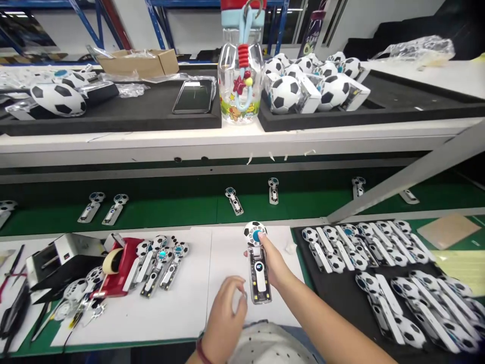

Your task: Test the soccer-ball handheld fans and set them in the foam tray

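My right hand [271,255] holds a soccer-ball-patterned device [259,278] upright over the white paper, its thumb on the blue centre of the ball-shaped head. The device has a clear body with small lit spots and a white strip with a round dark display. To the left of the device, my left hand [229,306] has its fingers curved with a gap between thumb and fingertips, holding nothing. Several similar devices [153,275] lie on the paper further left, beside a red tape dispenser [123,270].
A black foam tray [329,296] with rows of similar devices stands at the right. Behind the paper runs a green conveyor [189,202] carrying spaced devices. A raised shelf [159,146] bears a clear bottle [241,76], a phone [194,96] and more devices. A slanted metal post [409,172] crosses the right side.
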Demonstrator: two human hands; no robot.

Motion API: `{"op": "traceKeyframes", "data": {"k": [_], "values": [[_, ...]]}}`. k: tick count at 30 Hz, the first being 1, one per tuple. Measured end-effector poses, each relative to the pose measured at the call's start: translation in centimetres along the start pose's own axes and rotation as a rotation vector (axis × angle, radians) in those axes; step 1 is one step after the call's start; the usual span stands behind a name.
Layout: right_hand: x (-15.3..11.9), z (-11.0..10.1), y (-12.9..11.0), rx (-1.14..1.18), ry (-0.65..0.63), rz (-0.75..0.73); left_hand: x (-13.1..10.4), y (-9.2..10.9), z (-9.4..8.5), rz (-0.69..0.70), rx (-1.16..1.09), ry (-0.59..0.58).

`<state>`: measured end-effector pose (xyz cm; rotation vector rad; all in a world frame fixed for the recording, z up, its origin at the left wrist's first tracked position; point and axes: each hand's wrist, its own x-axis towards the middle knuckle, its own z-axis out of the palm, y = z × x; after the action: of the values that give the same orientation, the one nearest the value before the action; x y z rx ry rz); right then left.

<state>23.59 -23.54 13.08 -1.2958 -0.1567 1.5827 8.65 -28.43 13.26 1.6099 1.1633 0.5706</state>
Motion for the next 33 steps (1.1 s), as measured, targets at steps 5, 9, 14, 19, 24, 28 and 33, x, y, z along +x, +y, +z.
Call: {"op": "traceKeyframes", "data": {"k": [5,9,14,19,24,28,33], "values": [[-4.1,0.8,0.6,-0.002,-0.085,-0.056,0.0,1.3,0.6,-0.195,-0.658,-0.184],[-6.7,1.3,0.6,-0.062,-0.054,-0.137,-1.1,2.2,1.9,-0.16,-0.764,-0.197],[-8.9,1.5,0.3,-0.078,-0.1,-0.147,-2.5,3.8,1.8,-0.138,-0.81,-0.155],[-10.1,1.8,0.2,-0.059,-0.127,-0.14,-3.5,4.2,1.6,-0.16,-0.898,-0.173],[-10.4,1.7,0.5,-0.074,-0.156,-0.15,-4.1,4.3,1.7,-0.168,-0.897,-0.125],[-10.7,1.6,0.5,-0.087,-0.153,-0.14,-4.3,4.2,1.6,-0.164,-0.866,-0.133],[-10.9,1.7,0.4,-0.074,-0.164,-0.12,-4.3,4.2,1.5,-0.134,-0.862,-0.155]]}}
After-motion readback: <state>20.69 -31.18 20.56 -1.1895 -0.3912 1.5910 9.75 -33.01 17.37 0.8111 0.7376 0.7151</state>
